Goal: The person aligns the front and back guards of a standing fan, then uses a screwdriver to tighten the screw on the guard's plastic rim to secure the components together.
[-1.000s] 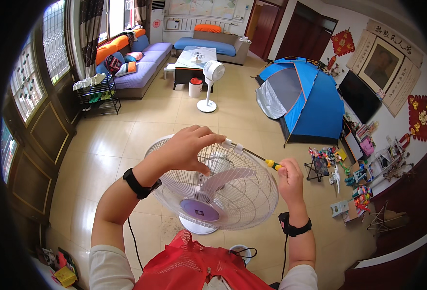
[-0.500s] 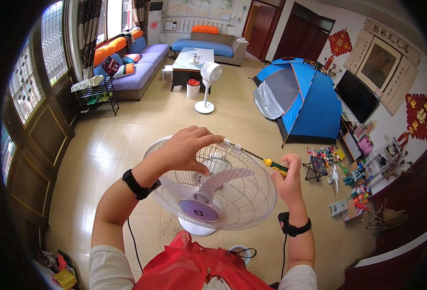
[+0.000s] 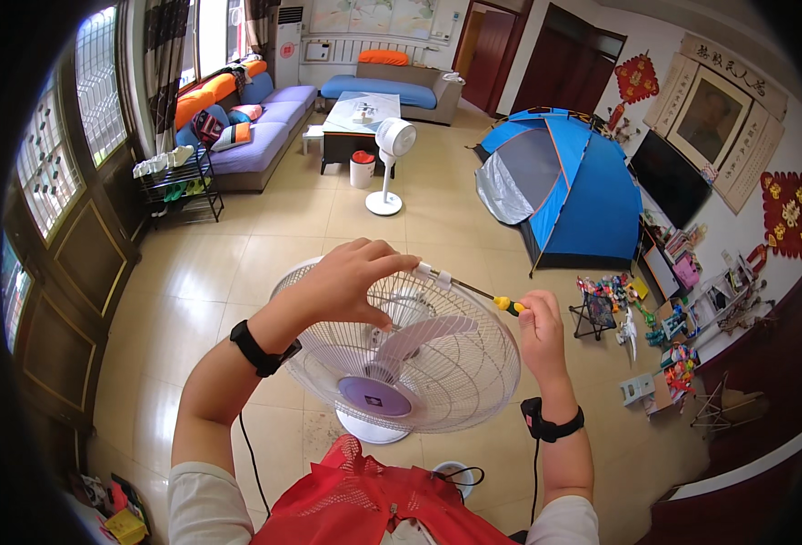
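Before me stands a white fan (image 3: 451, 386) with a wire guard, pale blades and a purple centre cap (image 3: 373, 396). My left hand (image 3: 351, 282) grips the upper part of the guard, thumb lower on the wires and forefinger reaching a white clip (image 3: 439, 278) on the rim. In my right hand (image 3: 540, 331) is a screwdriver (image 3: 504, 303) with a yellow and dark green handle, mostly covered by my fingers. Its shaft slants up leftward, and the tip meets the clip; the exact contact is too small to make out.
Beyond the fan stands a smaller white fan (image 3: 384, 202) beside a lidded bin (image 3: 362, 173). A blue tent (image 3: 592, 209) is at the right, with toys (image 3: 605, 292) and a folding stool (image 3: 593, 316) nearby. A shoe rack (image 3: 183, 186) stands left; a white bucket (image 3: 455, 474) sits close to me.
My right hand has shifted slightly and its fingers have closed further around the screwdriver handle, covering more of it. The left hand and the fan stay put.
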`<action>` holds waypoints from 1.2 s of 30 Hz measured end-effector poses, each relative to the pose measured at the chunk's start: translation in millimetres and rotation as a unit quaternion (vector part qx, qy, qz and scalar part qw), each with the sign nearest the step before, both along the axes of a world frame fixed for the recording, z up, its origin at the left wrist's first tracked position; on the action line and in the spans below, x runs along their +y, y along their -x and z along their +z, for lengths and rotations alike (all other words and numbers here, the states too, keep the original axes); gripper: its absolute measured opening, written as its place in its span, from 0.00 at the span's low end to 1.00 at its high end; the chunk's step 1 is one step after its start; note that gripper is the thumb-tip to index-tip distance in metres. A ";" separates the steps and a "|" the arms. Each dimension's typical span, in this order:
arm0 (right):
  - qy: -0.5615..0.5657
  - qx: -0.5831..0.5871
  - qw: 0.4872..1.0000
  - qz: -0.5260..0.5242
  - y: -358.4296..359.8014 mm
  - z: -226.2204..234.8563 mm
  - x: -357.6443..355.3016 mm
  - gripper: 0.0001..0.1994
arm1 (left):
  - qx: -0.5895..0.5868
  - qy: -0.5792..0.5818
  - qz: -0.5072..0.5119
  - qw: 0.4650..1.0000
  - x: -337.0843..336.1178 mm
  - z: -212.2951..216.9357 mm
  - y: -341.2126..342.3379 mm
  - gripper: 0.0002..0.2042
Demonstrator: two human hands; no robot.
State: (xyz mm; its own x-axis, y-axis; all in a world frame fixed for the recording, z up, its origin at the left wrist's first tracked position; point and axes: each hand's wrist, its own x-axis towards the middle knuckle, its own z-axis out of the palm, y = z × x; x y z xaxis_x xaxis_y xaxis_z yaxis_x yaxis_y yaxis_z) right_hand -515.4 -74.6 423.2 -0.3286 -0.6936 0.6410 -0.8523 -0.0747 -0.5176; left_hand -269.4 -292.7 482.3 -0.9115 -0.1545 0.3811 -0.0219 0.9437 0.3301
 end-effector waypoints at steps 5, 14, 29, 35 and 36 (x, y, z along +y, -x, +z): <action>0.049 0.034 0.998 -0.009 -5.1 2.0 -0.3 0.09 | -0.002 0.001 0.003 1.000 -1.0 -1.6 -0.5 0.42; 0.052 -0.001 0.998 -0.038 -7.4 -3.0 -1.2 0.09 | -0.006 0.000 0.003 1.000 -0.7 -0.5 -1.2 0.42; -0.064 0.041 0.997 -0.001 10.6 -10.1 1.3 0.16 | 0.000 -0.002 0.002 1.000 -0.5 -1.1 1.7 0.42; 0.003 -0.005 1.000 -0.017 4.6 -9.7 -0.9 0.16 | 0.003 -0.001 0.001 1.000 -2.2 -2.1 0.7 0.43; -0.024 0.021 0.999 -0.010 10.0 -11.1 0.6 0.16 | 0.007 0.003 -0.001 1.000 -2.0 -2.2 1.4 0.43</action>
State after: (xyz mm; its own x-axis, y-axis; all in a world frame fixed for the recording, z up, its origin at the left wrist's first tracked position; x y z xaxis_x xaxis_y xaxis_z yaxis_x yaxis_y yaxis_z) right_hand -525.4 -74.0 412.2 -0.3166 -0.7176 0.6204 -0.8743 -0.0328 -0.4842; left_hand -270.7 -294.7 480.1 -0.9063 -0.1498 0.3951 -0.0150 0.9459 0.3243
